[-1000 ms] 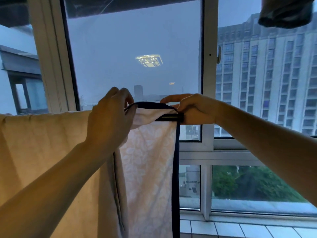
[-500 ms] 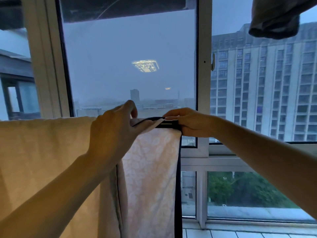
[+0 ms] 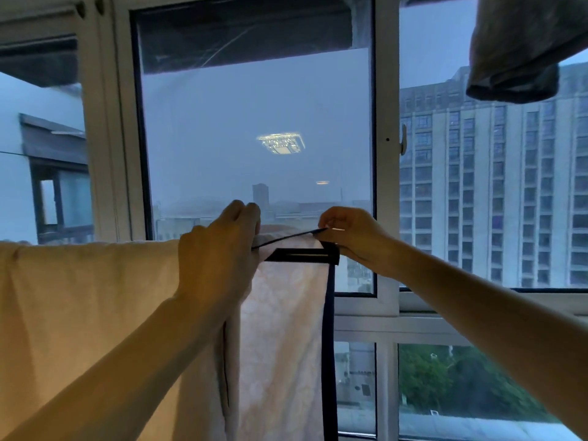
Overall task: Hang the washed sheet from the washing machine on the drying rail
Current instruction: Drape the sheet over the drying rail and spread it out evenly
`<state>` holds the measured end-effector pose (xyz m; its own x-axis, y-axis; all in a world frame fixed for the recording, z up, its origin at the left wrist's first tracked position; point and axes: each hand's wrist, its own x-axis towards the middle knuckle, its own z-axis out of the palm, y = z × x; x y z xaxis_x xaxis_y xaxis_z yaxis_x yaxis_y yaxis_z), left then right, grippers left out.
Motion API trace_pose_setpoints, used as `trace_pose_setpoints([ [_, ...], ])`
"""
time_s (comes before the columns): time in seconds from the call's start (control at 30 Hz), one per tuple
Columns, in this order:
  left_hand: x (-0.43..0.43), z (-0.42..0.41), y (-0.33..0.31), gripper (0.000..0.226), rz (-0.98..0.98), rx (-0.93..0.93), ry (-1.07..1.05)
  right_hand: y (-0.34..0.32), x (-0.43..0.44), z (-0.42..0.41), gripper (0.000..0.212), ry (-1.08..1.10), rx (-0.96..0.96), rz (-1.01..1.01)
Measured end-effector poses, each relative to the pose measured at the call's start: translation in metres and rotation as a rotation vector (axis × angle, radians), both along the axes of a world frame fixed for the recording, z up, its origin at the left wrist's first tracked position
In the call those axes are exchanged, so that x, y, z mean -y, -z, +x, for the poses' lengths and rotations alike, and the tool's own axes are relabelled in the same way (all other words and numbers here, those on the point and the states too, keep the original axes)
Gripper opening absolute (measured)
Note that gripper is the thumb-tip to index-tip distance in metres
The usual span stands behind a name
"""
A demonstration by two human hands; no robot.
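The washed sheet (image 3: pixel 283 338) is pale with a faint leaf pattern and a dark blue border down its right edge. It hangs over the drying rail, which the cloth hides. My left hand (image 3: pixel 219 249) grips the sheet's top fold on the left. At the top right corner my right hand (image 3: pixel 346 233) pinches the dark border, and a thin dark edge is stretched taut between both hands. Left of the sheet, a cream cloth (image 3: pixel 89 313) is draped at the same height.
A white-framed window (image 3: pixel 386 186) stands right behind the rail, with a handle on the right frame. A grey garment (image 3: pixel 521 52) hangs from above at the top right. Tall buildings and trees show outside.
Both hands have spread slightly apart, pulling the sheet's dark top edge flat and taut. The view has tilted up, so hands and sheet sit lower in frame.
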<state>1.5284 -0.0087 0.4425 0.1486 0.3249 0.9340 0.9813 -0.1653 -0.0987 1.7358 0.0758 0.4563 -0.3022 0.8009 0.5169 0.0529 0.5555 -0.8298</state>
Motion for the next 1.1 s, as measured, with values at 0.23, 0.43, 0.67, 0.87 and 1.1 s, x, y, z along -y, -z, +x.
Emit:
trace_pose_setpoints([
  [0.23,0.014,0.023,0.044,0.025,-0.078,0.053,0.192,0.051,0.008,0.009,0.015,0.026,0.092,-0.023],
  [0.43,0.012,0.037,0.072,0.014,-0.217,0.073,0.079,0.068,0.021,0.001,0.01,0.127,0.275,0.176],
  [0.67,0.012,0.039,0.1,0.015,-0.356,0.233,0.108,0.103,0.032,-0.005,0.003,0.134,0.356,0.172],
  [0.87,0.005,0.039,0.133,0.021,-0.486,0.283,0.071,0.143,0.036,-0.016,0.019,0.325,0.543,0.3],
  [1.1,0.003,0.032,0.185,0.019,-0.601,0.33,0.077,0.203,0.037,-0.021,0.025,0.386,0.599,0.195],
])
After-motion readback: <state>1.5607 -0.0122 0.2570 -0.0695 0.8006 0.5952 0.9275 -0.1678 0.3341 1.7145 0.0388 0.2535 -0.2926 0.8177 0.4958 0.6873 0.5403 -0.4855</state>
